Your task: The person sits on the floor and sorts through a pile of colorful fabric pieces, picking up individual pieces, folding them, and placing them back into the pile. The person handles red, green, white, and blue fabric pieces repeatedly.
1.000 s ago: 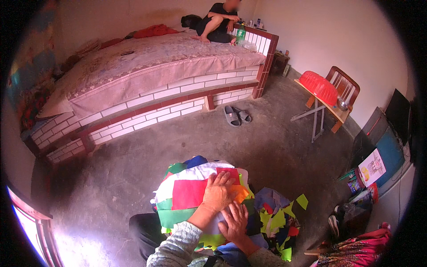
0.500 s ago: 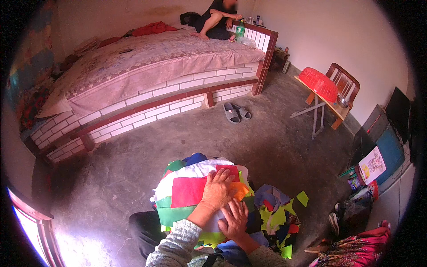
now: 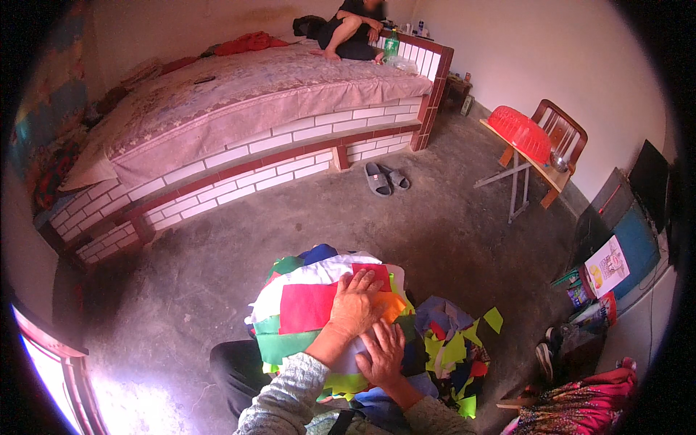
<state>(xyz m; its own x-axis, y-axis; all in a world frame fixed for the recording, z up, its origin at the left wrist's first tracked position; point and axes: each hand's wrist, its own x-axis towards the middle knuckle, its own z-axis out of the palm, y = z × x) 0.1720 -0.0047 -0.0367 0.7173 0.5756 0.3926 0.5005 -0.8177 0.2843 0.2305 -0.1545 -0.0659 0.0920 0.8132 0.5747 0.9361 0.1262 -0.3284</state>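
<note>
Before me lies a rounded bundle of patchwork cloth [image 3: 304,308], with red, white, green, orange and yellow-green pieces laid over one another. My left hand [image 3: 353,303] rests flat on top, across the red piece and beside an orange piece [image 3: 394,307]. Just nearer to me and to the right, my right hand [image 3: 383,353] presses on the same cloth with its fingers spread. Neither hand grips anything that I can see. A heap of fabric scraps [image 3: 453,351], grey-blue, yellow-green and dark, lies to the right of the bundle.
Across the concrete floor stands a brick-sided bed [image 3: 290,148] where another person [image 3: 355,32] sits. Grey slippers [image 3: 384,180] lie before it. A folding table [image 3: 525,154] holds a red plastic basket [image 3: 518,135] beside a wooden chair [image 3: 562,127]. Pink patterned cloth [image 3: 587,399] is at lower right.
My hands stay on the bundle in nearly the same place. The other person's arm has drawn back from the green bottle.
</note>
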